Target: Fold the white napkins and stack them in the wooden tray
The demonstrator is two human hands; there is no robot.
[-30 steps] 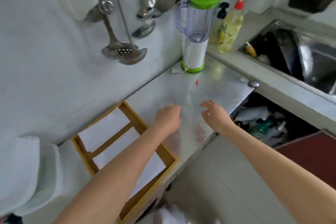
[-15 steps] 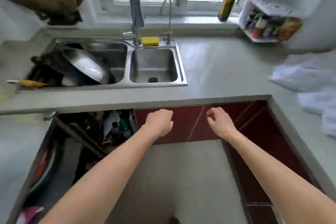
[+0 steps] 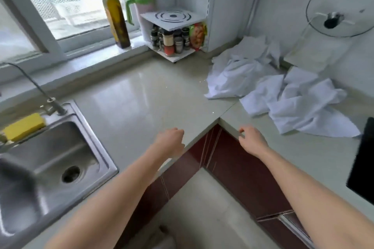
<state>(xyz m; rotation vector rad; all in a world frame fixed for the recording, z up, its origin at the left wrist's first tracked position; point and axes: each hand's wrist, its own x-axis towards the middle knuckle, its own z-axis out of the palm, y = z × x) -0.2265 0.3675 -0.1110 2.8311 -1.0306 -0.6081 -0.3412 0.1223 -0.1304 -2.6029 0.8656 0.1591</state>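
Observation:
A loose heap of crumpled white napkins (image 3: 273,85) lies on the pale counter at the right, spreading from the corner toward the front edge. My left hand (image 3: 171,143) hovers over the counter's inner corner with its fingers curled into a loose fist, holding nothing. My right hand (image 3: 252,140) hangs just in front of the counter edge, fingers loosely curled and empty, a short way left of the nearest napkin. The wooden tray is out of view.
A steel sink (image 3: 50,163) with a yellow sponge (image 3: 23,126) sits at the left. An oil bottle (image 3: 116,14) stands on the windowsill beside a white spice rack (image 3: 174,32). A glass pot lid (image 3: 340,9) hangs on the right wall. A black appliance edge (image 3: 364,159) shows at far right.
My view has swung right from the wooden tray, past the sink, to the counter corner with the napkin heap. Both hands stay raised in front of me and empty.

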